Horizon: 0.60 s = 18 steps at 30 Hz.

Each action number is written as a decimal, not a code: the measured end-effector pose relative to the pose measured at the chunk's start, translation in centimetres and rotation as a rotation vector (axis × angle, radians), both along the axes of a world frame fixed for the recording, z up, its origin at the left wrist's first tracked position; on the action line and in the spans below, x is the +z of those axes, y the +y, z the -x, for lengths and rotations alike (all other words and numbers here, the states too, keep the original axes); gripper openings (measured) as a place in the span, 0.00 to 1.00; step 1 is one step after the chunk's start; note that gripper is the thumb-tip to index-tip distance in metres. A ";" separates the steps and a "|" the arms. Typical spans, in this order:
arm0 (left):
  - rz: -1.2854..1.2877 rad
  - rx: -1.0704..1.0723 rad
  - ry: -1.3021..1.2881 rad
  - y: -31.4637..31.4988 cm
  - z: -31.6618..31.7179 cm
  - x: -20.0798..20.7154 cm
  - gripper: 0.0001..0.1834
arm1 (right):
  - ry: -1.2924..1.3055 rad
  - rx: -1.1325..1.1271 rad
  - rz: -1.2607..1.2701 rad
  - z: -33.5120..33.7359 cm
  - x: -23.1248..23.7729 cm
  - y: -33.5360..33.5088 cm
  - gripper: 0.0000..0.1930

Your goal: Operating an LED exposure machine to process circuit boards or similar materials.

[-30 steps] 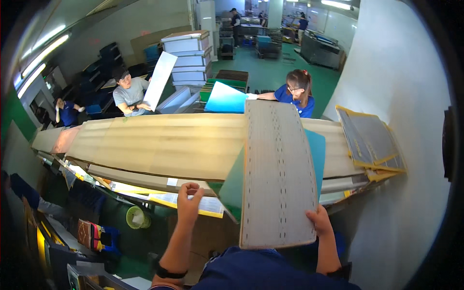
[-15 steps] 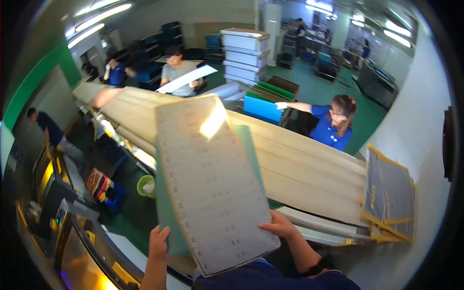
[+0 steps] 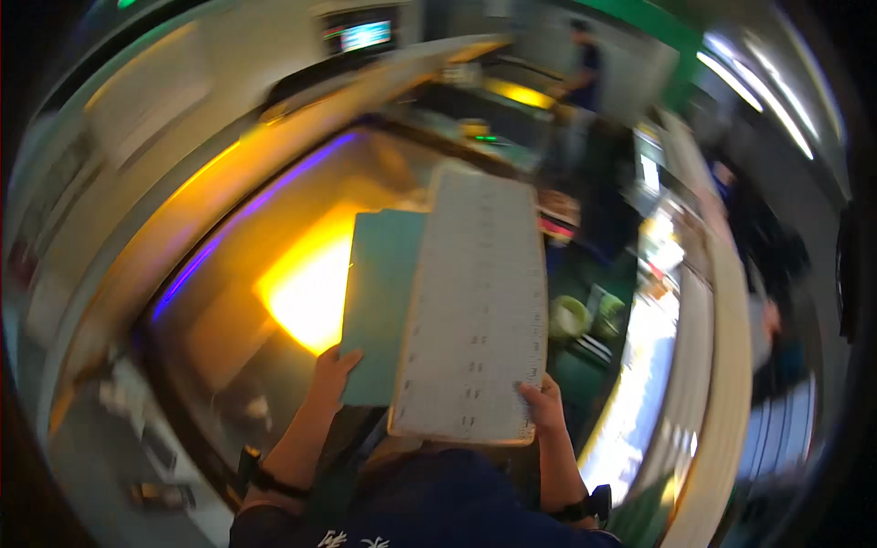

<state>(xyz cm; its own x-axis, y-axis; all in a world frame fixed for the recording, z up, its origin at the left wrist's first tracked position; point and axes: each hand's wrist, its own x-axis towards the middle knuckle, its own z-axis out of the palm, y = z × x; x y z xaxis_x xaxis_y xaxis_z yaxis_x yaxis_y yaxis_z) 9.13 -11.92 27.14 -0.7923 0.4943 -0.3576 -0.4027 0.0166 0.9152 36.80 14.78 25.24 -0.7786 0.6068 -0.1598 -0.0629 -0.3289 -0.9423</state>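
Observation:
My left hand (image 3: 331, 376) grips the lower left edge of a teal-green rectangular panel (image 3: 385, 292), thumb on its face. A long pale sheet (image 3: 475, 301) with rows of small dark marks and a yellowish border overlaps the panel's right part. My right hand (image 3: 543, 406) pinches this sheet at its lower right edge, thumb on top. Both pieces are held up in front of my body, long sides pointing away from me. Past the panel glows a machine bed (image 3: 228, 338) with a bright yellow light and a violet strip.
A long beige conveyor (image 3: 717, 365) runs along the right, beside a brightly lit strip (image 3: 635, 374). On the floor stands a green bin (image 3: 568, 318). A person (image 3: 583, 73) is at another yellow-lit machine farther off. A small screen (image 3: 365, 35) shows at the top. Much is motion-blurred.
My view has swung left, from the conveyor to the yellow-lit machine. Both hands still hold the pieces; the pale sheet has shifted right over the panel, so more green shows.

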 end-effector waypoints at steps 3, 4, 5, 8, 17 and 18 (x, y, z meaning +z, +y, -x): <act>-0.034 0.251 -0.028 -7.7 4.0 -1.8 0.15 | -0.114 0.017 0.106 10.7 -2.5 -1.9 0.17; -0.048 0.298 -0.004 -9.9 4.9 -2.1 0.15 | -0.127 0.085 0.107 14.3 -3.6 -2.6 0.17; -0.046 0.361 -0.015 -11.3 4.9 -3.0 0.15 | -0.138 0.134 0.137 17.4 -4.2 -2.9 0.17; -0.069 0.584 -0.027 -15.0 5.5 -6.0 0.13 | -0.188 0.268 0.169 25.2 -6.2 -3.9 0.17; 0.065 0.857 0.025 -24.6 5.8 -10.7 0.13 | -0.412 0.429 -0.065 34.4 -7.0 -3.1 0.17; 0.193 0.887 0.067 -25.7 6.0 -10.8 0.13 | -0.444 0.436 -0.148 35.1 -6.7 -1.6 0.17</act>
